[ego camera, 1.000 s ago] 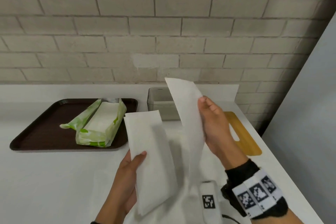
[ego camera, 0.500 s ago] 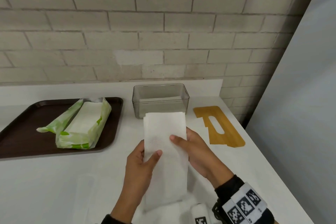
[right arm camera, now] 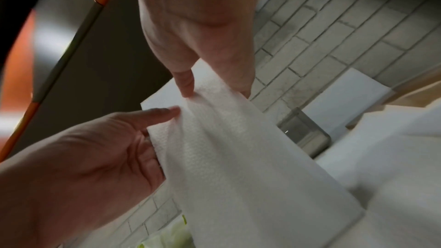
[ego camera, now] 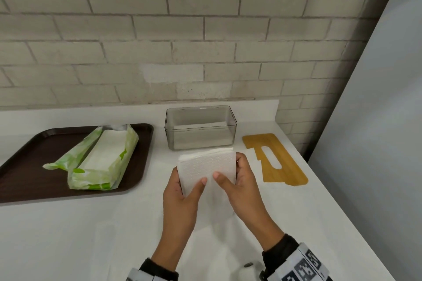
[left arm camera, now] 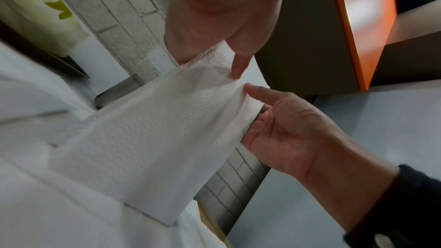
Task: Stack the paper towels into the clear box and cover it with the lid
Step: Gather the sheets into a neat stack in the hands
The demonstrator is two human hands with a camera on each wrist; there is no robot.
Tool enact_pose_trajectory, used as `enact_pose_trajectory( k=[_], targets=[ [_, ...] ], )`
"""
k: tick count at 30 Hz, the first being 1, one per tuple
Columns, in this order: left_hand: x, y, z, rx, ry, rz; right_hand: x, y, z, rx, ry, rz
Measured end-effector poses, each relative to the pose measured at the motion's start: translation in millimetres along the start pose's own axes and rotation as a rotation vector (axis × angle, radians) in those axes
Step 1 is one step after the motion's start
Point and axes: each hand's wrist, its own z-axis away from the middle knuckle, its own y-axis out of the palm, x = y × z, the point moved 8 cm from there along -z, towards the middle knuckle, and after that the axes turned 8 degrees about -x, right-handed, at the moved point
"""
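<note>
Between both hands sits a folded paper towel (ego camera: 206,167), held up off the white counter (ego camera: 68,235). Left hand (ego camera: 182,198) grips its left edge with the thumb on top, right hand (ego camera: 237,187) pinches the right edge the same way. Off to the left of them is a brown tray (ego camera: 27,164) with an opened green towel pack (ego camera: 102,159). Just past the fingertips is the clear box (ego camera: 201,128), some towels already inside. Wooden lid (ego camera: 274,159) lies flat right of the right hand.
</note>
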Motion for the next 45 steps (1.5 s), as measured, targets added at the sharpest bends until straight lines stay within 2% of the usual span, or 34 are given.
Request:
enact_pose_trajectory(
  k=[3, 6, 7, 9, 11, 13, 15, 18, 22, 25, 30, 34, 36, 40, 42, 45],
  targets=[
    [2, -5, -6, -0.045, -0.064, 0.117, -22, -2, 0, 0.088, 0.142, 0.165],
    [5, -24, -17, -0.085, -0.151, 0.262, -43, -3, 12, 0.360, 0.252, 0.402],
    [6, -33, -19, -0.092, -0.156, 0.259, -43, -9, 14, 0.394, 0.256, 0.432],
    [13, -54, -22, -0.114, -0.159, 0.199, -38, -30, 8, 0.320, 0.247, 0.371],
    [25, -66, -18, -0.113, -0.182, 0.114, -30, -56, -5, 0.129, 0.241, 0.196],
    [35, -64, -11, -0.066, -0.207, 0.043, -27, -69, -12, 0.005, 0.232, 0.031],
    [42, -58, -3, -0.047, -0.225, 0.001, -30, -68, -10, -0.039, 0.219, -0.044],
    [50, -54, 3, -0.087, -0.248, -0.016, -34, -65, -6, -0.094, 0.194, -0.112],
    [61, -53, 7, -0.125, -0.286, -0.054, -49, -65, 2, -0.106, 0.224, -0.096],
    [66, -53, 9, -0.163, -0.307, -0.084, -69, -65, 9, -0.107, 0.304, 0.006],
    [72, -43, 11, -0.125, -0.333, -0.178, -81, -60, 11, -0.067, 0.359, 0.157],
    [51, -42, 7, -0.134, -0.299, -0.135, -65, -65, 6, -0.094, 0.299, 0.074],
    [50, -42, 5, -0.122, -0.319, -0.116, -70, -67, 5, -0.082, 0.322, 0.049],
    [67, -39, 9, -0.096, -0.397, -0.133, -94, -61, 12, 0.022, 0.447, 0.263],
    [74, -42, 9, -0.109, -0.416, -0.121, -94, -65, 10, 0.017, 0.443, 0.298],
    [74, -54, 7, -0.084, -0.434, -0.140, -69, -72, -2, -0.004, 0.354, 0.239]
  ],
)
